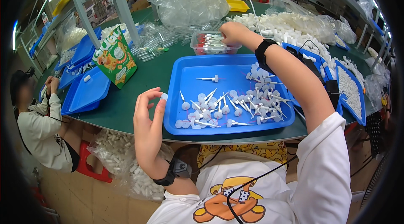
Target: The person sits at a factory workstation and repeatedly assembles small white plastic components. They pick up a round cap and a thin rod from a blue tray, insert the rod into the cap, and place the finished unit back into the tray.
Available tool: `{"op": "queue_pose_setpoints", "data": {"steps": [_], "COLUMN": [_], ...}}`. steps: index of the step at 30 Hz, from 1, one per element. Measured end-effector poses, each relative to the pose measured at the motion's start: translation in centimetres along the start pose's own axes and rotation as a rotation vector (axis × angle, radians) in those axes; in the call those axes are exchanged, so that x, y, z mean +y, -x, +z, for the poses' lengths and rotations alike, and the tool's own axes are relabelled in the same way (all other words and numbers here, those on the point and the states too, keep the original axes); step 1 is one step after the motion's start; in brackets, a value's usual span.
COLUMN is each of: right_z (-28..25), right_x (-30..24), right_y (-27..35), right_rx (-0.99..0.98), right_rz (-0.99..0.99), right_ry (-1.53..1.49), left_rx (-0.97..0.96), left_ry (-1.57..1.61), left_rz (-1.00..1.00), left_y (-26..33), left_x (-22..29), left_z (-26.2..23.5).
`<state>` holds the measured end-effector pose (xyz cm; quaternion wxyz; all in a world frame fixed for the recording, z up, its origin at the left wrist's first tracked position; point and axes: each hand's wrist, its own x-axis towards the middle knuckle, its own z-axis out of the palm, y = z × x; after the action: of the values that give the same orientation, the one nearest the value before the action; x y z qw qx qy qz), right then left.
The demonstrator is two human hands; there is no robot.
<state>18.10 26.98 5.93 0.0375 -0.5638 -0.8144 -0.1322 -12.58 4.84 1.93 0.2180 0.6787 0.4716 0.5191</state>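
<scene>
A green table (126, 106) carries everything; its far half bends away under clear bags (189, 1) and heaps of white parts (290, 26) too small to tell apart. The big blue tray (185, 76) sits at the table's near edge, in front of the person. On the tray's right half lies a jumble of white capped pieces with thin stems (252, 106); single ones overlap and are hard to separate. Behind the tray stands a clear tub (202, 47) holding red-and-white pieces; the right hand (233, 32) reaches over the tub's far right corner, fingers curled down, and what they grip is hidden. Left of the tray, the left hand (149, 127) is raised over the table edge, thumb and forefinger pinching a small white cap (164, 96). Further left of the tray, a green and orange snack bag (115, 58) leans upright. More blue trays (86, 91) lie beyond it, partly cut off. At the far left a seated person (40, 127) is blurred.
</scene>
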Motion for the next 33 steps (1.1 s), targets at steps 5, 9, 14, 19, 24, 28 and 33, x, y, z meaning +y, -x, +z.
{"op": "queue_pose_setpoints", "data": {"steps": [5,9,14,19,24,28,33], "right_z": [-0.6,1.7,3.0,2.5,2.4,3.7,3.6], "right_x": [-0.8,-0.1,0.3,0.7,-0.6,-0.1,-0.5], "right_y": [0.4,-0.2,-1.1,-1.6,-2.0,-2.9,-3.2], "right_rx": [0.000,0.206,0.174,0.141,0.215,0.244,0.158], "right_rz": [0.021,-0.065,-0.028,-0.015,-0.080,-0.017,0.015], "right_ry": [0.156,0.206,-0.070,-0.007,-0.148,-0.138,-0.193], "left_rx": [0.009,0.013,-0.071,-0.106,-0.083,-0.084,-0.082], "left_ry": [0.247,0.336,0.277,0.222,0.210,0.197,0.204], "left_rz": [-0.095,-0.084,-0.082,-0.058,-0.040,-0.009,0.003], "left_y": [0.0,-0.2,-0.4,-0.4,-0.4,-0.5,-0.5], "left_x": [0.3,-0.2,-0.1,0.1,-0.2,-0.3,-0.2], "left_z": [0.5,1.2,1.4,1.5,1.8,2.0,2.2]}}
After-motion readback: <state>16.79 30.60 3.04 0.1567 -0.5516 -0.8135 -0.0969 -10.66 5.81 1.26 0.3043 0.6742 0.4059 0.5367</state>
